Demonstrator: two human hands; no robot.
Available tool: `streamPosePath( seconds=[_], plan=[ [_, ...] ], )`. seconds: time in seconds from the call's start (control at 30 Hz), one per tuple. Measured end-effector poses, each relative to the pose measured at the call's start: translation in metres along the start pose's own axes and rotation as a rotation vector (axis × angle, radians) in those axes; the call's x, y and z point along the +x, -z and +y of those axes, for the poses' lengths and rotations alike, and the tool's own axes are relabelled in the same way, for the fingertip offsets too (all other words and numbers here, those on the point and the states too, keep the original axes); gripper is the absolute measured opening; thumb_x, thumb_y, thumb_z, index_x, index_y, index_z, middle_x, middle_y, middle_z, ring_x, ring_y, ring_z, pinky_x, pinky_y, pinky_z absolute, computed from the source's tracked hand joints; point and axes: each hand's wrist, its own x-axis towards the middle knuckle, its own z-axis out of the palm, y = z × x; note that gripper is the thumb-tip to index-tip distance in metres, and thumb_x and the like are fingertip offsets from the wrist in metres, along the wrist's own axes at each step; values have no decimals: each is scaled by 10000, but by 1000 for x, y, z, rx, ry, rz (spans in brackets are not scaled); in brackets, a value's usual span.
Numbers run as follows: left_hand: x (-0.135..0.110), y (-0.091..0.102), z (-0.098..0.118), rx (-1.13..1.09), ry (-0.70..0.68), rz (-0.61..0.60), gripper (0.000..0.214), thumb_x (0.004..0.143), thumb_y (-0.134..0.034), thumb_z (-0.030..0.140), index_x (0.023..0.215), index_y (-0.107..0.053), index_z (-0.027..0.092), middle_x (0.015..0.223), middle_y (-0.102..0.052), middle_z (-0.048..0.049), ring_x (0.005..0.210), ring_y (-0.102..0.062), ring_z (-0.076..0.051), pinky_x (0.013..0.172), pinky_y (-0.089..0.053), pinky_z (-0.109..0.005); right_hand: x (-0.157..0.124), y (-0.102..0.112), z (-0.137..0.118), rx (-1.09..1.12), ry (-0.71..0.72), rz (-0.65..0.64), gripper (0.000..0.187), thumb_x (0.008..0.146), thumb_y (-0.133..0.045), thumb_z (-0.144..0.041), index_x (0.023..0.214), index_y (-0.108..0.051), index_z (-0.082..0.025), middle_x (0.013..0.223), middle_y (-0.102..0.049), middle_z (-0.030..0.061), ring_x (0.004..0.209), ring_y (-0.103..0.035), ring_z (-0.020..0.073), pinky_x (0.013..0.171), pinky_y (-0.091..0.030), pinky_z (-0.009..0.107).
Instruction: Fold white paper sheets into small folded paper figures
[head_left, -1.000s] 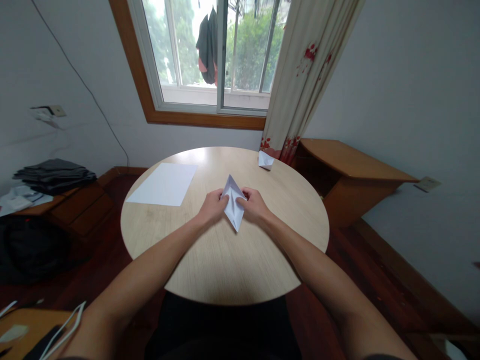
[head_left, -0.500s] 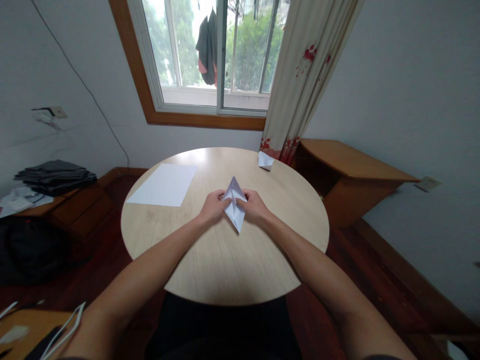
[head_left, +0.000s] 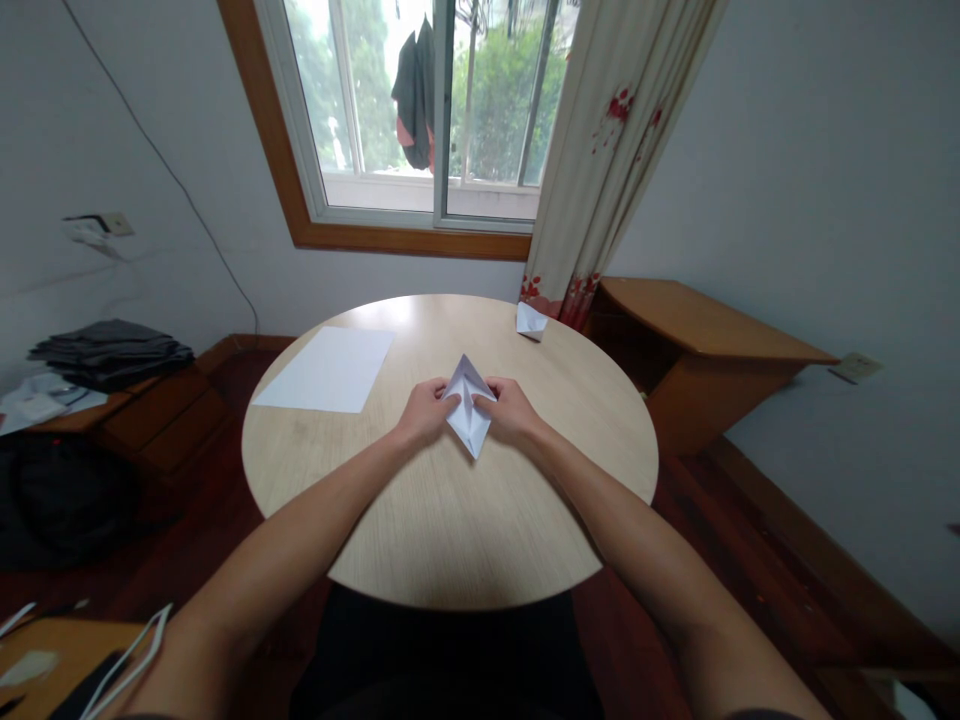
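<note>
A folded white paper piece [head_left: 468, 410], diamond-shaped with points toward the window and toward me, is held just above the middle of the round wooden table [head_left: 450, 520]. My left hand [head_left: 424, 411] pinches its left edge with fingers closed. My right hand [head_left: 511, 411] pinches its right edge the same way. Both forearms reach in from the near edge of the table.
A flat white sheet [head_left: 326, 368] lies on the table's far left. A small folded paper piece [head_left: 531, 320] sits at the far right rim by the curtain [head_left: 600, 170]. A low wooden cabinet [head_left: 697, 350] stands to the right, folded dark clothes [head_left: 109, 350] to the left.
The folded paper has shortened slightly and its near tip has drawn up toward my hands. Both hands stay in nearly the same place on its edges.
</note>
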Motion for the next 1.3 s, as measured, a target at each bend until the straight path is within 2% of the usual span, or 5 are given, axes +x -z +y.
streamPosePath(
  seconds=[0.37,0.63,0.77,1.07,1.3],
  plan=[
    [1,1,-1,-72,18,-51,261,595,-700,239,815,-671,102,758,-691,-52,677,-617,-171,591,-438,-244,-1,0,-4,160,-78,-36,312,606,-684,-373,778,-647,-115,670,-641,15,604,-551,144,543,-403,234],
    [6,8,-6,-299,230,-190,473,498,-837,303,878,-670,77,749,-687,-88,641,-618,-177,628,-469,-303,-1,6,-6,273,-164,-112,423,531,-780,-405,818,-655,-121,641,-635,6,558,-565,140,499,-407,225],
    [5,9,-5,-369,234,-230,496,509,-850,317,905,-677,73,785,-693,-106,686,-629,-186,667,-477,-312,-1,7,-6,308,-200,-132,446,515,-805,-402,835,-654,-130,664,-652,7,562,-579,139,517,-438,234],
    [7,13,-2,-333,249,-263,493,509,-855,357,865,-670,70,758,-680,-84,682,-619,-176,684,-491,-320,2,13,-3,389,-245,-113,450,505,-833,-371,836,-664,-118,658,-674,19,560,-593,143,513,-446,233],
    [3,16,7,-439,258,-355,498,518,-859,321,903,-665,72,772,-681,-79,683,-609,-155,670,-480,-280,-1,17,-6,526,-242,-205,439,508,-836,-350,849,-672,-129,713,-689,29,627,-612,151,576,-475,250]
  ],
)
